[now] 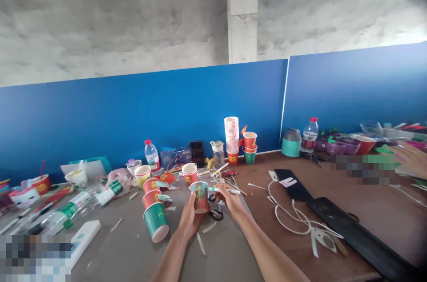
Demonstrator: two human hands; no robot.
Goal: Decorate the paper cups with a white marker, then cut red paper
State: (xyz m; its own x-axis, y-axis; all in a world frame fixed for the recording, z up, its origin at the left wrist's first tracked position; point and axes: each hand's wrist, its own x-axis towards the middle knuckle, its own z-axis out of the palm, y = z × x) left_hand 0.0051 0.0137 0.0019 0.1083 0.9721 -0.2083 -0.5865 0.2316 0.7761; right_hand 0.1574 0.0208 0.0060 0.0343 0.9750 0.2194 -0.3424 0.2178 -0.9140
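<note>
My left hand is wrapped round a red paper cup with a green rim, held upright above the grey table. My right hand pinches a white marker pen with a green tip, and the tip rests on the cup's rim. Black scissors lie on the table just under both hands. To the left lies a row of nested red and green cups on their side.
A tall stack of paper cups and more cups stand by the blue partition. Plastic bottles lie at the left. A white cable and black strips cross the brown table on the right. Another person's hand is at the far right.
</note>
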